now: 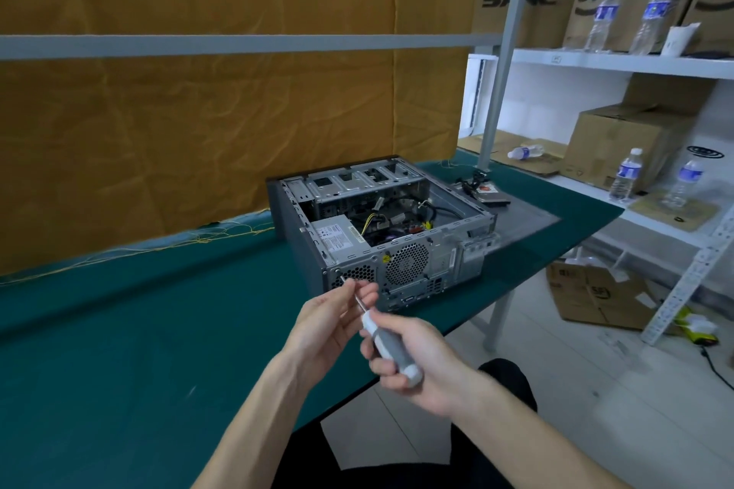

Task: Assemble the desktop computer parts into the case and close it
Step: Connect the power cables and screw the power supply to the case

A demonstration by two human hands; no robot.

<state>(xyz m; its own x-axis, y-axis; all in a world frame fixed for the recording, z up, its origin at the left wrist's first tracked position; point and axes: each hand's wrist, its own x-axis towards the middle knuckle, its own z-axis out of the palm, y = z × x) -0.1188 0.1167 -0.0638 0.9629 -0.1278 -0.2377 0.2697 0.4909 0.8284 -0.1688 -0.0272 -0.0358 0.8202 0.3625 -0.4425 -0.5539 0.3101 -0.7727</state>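
The open computer case (381, 226) lies on the green table (119, 329) just beyond both hands, rear panel facing them. The right hand (417, 361) grips the screwdriver (387, 347) handle; its shaft runs up-left toward the panel's lower-left corner. The left hand (329, 322), nearer that corner, pinches the shaft near the tip.

A big wrinkly yellow-brown cloth (222, 103) hangs behind the long desk with the dark green cover (119, 329). A grey metal bar (238, 45) runs across the cloth. On the right stands a white metal shelf rack (619, 63) holding brown cardboard boxes (619, 143) and clear plastic water bottles (627, 175). The floor has pale shiny tiles (556, 369), with another open cardboard box (595, 294) on it.
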